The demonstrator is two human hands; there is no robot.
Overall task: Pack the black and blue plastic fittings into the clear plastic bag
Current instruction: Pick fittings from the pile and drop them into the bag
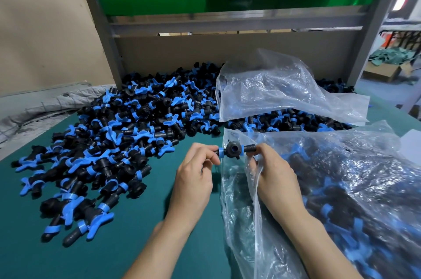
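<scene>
The left grip (193,178) and right grip (275,178) each pinch one end of a black and blue fitting (234,148) at the mouth of the clear bag (341,164), whose edge the right perhaps also holds.

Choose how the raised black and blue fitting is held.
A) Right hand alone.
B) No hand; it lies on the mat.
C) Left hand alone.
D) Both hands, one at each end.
D: the left hand and the right hand each pinch one end of the black and blue fitting at the mouth of the clear plastic bag.
</scene>
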